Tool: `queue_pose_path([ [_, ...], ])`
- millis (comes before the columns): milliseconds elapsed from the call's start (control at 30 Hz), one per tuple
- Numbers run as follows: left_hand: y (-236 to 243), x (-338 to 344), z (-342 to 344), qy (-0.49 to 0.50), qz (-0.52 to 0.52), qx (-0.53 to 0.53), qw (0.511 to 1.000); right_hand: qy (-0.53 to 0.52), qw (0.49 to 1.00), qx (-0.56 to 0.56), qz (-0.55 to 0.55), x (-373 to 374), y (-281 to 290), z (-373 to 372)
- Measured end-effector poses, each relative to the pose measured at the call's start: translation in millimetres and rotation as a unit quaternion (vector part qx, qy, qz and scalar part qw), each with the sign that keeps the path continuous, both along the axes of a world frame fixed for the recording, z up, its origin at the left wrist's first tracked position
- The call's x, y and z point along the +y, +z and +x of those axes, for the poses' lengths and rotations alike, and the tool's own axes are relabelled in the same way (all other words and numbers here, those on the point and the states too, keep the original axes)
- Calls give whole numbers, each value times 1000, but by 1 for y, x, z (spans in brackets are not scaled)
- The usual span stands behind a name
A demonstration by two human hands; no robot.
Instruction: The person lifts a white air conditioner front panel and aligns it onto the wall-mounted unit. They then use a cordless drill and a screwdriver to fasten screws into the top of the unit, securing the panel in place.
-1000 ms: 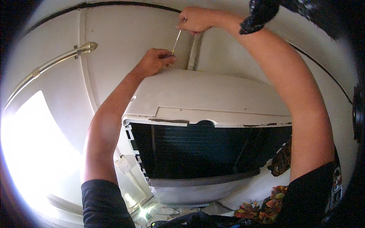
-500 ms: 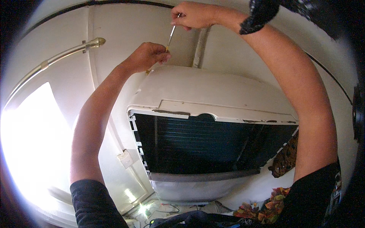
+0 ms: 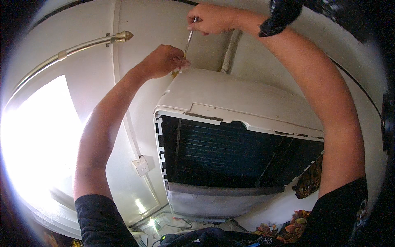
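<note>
Up high, my right hand (image 3: 212, 19) is closed around the upper end of a screwdriver (image 3: 189, 42), whose thin metal shaft slants down to the left. My left hand (image 3: 164, 61) pinches the shaft's lower end, where a bit of yellow shows. Its fingers cover the tip. Both hands are above the back left corner of a wall air conditioner (image 3: 247, 92). The unit's white casing has chipped, dirty patches along its front edge. Its front is uncovered, showing dark cooling fins (image 3: 222, 152). A small yellowish piece (image 3: 174, 74) sits just below my left hand.
A grey-white sheet (image 3: 214, 201) hangs under the unit. At left are a metal curtain rod (image 3: 82, 46), a bright window (image 3: 41, 136) and a white switch box (image 3: 140, 165). A pipe (image 3: 228, 53) runs up behind the unit. Autumn-coloured leaves (image 3: 294, 226) stand lower right.
The view has shifted, so the air conditioner and curtain rod appear further right. Both hands keep their hold on the screwdriver, which stands a little nearer the unit's corner.
</note>
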State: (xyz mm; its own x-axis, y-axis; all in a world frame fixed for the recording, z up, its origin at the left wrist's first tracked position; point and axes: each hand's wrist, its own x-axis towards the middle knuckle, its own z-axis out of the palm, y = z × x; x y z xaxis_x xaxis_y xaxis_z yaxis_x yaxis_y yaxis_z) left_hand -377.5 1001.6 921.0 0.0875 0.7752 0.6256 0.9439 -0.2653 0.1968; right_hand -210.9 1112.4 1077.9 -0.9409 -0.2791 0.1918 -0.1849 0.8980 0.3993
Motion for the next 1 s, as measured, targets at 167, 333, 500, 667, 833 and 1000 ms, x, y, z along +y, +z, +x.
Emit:
queue_pose_path([
  [167,-8,3,-6,35,-33,-28,998,-120,991,41,-40,0,-25,-17],
  [333,-22,9,-18,-7,-39,-59,998,-139,989,12,-53,6,-34,-25],
  [500,-26,15,-23,20,-28,-32,999,-137,989,8,-57,10,-38,-28],
  [667,-28,10,-20,4,-18,-76,997,-139,989,-25,-44,8,-39,-33],
  [833,-29,2,-12,23,-28,-130,991,-131,991,-36,-16,-2,-39,-38],
  [1000,-20,8,-11,25,37,-113,993,-231,970,-64,33,-13,-34,-42],
])
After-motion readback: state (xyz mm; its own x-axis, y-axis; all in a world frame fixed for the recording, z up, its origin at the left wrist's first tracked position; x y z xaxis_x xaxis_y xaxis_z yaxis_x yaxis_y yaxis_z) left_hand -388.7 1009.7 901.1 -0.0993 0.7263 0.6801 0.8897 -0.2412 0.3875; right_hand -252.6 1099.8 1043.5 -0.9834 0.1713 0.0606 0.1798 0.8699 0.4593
